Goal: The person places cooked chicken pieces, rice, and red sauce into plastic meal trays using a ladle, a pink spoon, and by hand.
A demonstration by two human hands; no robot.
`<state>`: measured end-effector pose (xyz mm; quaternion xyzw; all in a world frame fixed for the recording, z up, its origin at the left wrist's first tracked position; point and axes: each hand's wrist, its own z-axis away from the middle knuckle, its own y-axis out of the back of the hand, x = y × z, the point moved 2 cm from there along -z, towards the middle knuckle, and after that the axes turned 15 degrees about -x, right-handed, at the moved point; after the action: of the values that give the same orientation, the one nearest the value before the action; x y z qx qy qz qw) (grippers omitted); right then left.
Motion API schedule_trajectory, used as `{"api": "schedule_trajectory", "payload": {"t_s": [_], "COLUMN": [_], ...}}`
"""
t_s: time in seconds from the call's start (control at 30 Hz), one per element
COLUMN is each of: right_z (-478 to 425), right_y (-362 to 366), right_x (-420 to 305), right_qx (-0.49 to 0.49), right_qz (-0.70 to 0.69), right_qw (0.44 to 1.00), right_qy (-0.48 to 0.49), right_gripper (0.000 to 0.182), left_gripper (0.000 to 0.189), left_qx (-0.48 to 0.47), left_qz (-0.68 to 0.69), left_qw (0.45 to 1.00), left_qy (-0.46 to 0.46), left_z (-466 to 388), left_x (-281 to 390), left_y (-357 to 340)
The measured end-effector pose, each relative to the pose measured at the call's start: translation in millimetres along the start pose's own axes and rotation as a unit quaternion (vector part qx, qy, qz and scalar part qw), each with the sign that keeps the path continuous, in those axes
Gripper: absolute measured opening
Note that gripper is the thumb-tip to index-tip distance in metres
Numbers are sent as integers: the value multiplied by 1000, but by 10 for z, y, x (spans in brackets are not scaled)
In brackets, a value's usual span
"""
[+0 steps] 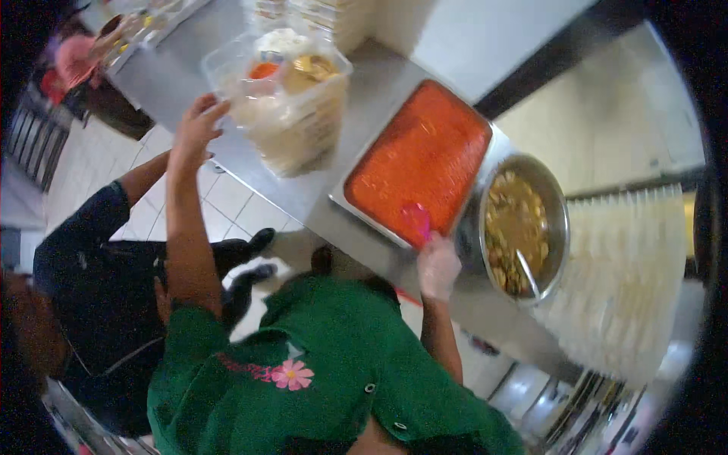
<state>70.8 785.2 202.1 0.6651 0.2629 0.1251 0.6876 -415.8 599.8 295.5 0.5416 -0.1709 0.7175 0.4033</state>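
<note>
A pink plastic scoop (418, 222) is held in my gloved right hand (439, 267), over the near corner of a metal tray of orange-red sauce or grated food (421, 153). My left hand (199, 128), bare and raised, has its fingers apart beside a clear plastic bin (296, 102); whether the fingertips touch the bin's corner I cannot tell. Inside the bin lie bagged foods, one of them orange, one white. Right of the tray stands a deep steel bowl (563, 227) of brown stew with pieces in it, a metal utensil handle (528, 274) leaning inside.
A steel work table (267, 196) carries these containers. Close on my left stands a person in dark clothes (108, 296); another person in pink (77, 60) is farther off, upper left. Rows of pale items under clear plastic (617, 273) lie to the right, beyond the bowl.
</note>
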Motion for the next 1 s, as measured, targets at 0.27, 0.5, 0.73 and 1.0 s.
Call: {"api": "schedule_trajectory", "payload": {"t_s": [0.27, 0.5, 0.73, 1.0], "right_z": [128, 316, 402, 149], "right_y": [467, 1145, 1311, 963], "right_x": [280, 1658, 3029, 3282], "right_qx": [64, 184, 100, -88], "right_qz": [-62, 23, 90, 57], "right_qw": [996, 979, 986, 994], "right_qy": [-28, -91, -94, -35], "right_gripper": [17, 19, 7, 26], "left_gripper": [72, 39, 27, 64], "left_qx": [44, 229, -182, -560], "left_qz": [-102, 26, -42, -206], "left_qw": [988, 886, 887, 777], "left_qy": [-112, -401, -421, -202], "left_z": [-141, 694, 1390, 2164], "left_x": [-126, 898, 1953, 1922], "left_y": [-23, -1323, -4595, -8091]}}
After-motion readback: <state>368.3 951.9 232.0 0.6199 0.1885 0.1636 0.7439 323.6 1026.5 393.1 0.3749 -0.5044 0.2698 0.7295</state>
